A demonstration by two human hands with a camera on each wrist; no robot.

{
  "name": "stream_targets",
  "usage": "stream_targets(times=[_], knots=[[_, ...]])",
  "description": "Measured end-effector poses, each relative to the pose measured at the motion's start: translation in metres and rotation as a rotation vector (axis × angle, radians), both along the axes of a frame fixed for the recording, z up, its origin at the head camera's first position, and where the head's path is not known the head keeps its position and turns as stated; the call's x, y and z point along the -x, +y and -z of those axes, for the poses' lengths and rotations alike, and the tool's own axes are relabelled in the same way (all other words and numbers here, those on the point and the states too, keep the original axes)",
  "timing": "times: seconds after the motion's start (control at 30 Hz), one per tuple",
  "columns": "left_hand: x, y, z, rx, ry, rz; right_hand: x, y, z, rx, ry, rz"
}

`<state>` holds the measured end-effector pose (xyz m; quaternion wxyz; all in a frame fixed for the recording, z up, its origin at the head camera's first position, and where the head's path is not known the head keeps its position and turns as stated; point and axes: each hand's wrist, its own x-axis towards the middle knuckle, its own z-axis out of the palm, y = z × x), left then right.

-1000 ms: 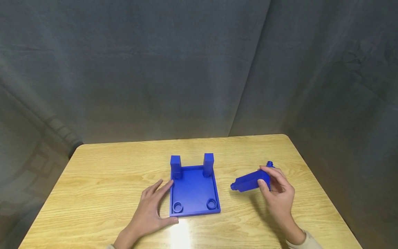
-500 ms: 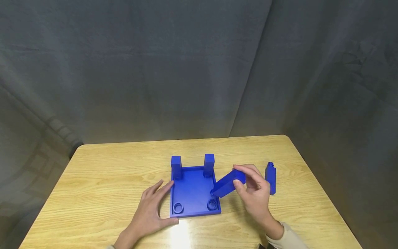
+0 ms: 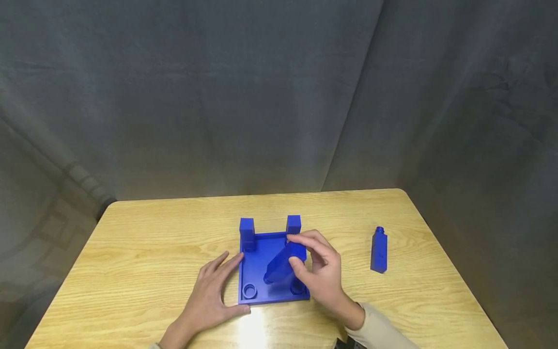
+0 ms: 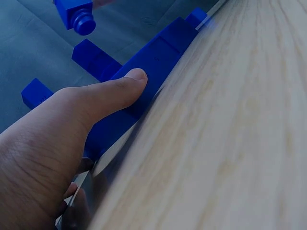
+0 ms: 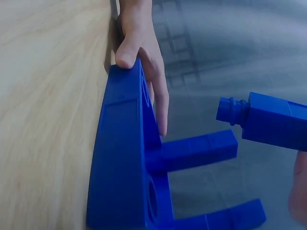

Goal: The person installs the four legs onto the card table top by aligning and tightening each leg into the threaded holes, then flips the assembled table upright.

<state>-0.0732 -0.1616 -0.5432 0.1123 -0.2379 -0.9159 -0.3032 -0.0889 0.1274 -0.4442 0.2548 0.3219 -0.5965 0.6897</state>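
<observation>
My right hand (image 3: 321,271) holds a blue square table leg (image 3: 282,264) by its upper end, fingertips and thumb on opposite sides. The leg tilts, its round ridged peg pointing down-left; in the right wrist view the leg (image 5: 273,120) is clear of the tabletop. Below it lies a blue square tabletop (image 3: 260,267) with a raised rim, underside up. Two legs (image 3: 247,233) stand upright at its far corners; round sockets (image 3: 250,291) show at the near corners. My left hand (image 3: 207,296) rests spread around the near-left corner, the thumb (image 4: 129,88) pressing the front edge.
Another blue leg (image 3: 379,252) lies on the wooden table (image 3: 152,247) at the right, its peg pointing away. Grey curtains (image 3: 218,97) hang behind the table and at both sides.
My right hand has carried its leg leftward from the right side to over the tabletop, uncovering the leg lying on the right. My left hand has stayed at the corner.
</observation>
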Motion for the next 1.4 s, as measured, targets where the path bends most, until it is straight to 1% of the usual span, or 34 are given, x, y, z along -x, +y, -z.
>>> stream_targets(times=[0.17, 0.33, 0.7, 0.77, 0.87, 0.93, 1.0, 1.13, 1.4], knots=[[0.0, 0.0, 0.001, -0.005, -0.023, 0.002, 0.0, -0.01, 0.005, -0.029, 0.001, -0.013], [0.0, -0.001, 0.002, -0.006, -0.019, 0.003, -0.001, -0.017, 0.011, -0.072, 0.017, -0.023], [0.001, -0.001, 0.002, -0.005, -0.026, 0.006, -0.003, -0.03, 0.019, -0.19, -0.016, -0.079], [0.0, -0.001, 0.002, -0.004, -0.028, 0.006, -0.003, -0.031, 0.021, -0.22, -0.016, -0.067], [0.0, -0.001, 0.001, -0.005, -0.036, 0.003, -0.004, -0.032, 0.023, -0.283, -0.008, -0.026], [0.0, 0.0, 0.001, -0.006, -0.042, 0.001, -0.004, -0.032, 0.024, -0.324, 0.01, 0.003], [0.0, 0.0, 0.001, -0.005, -0.048, -0.002, -0.004, -0.032, 0.024, -0.354, 0.033, 0.013], [0.0, 0.0, 0.001, -0.003, -0.052, -0.007, -0.004, -0.033, 0.022, -0.382, 0.056, -0.002], [-0.001, 0.0, 0.0, -0.003, -0.039, -0.001, -0.002, -0.038, 0.019, -0.408, 0.059, -0.01]])
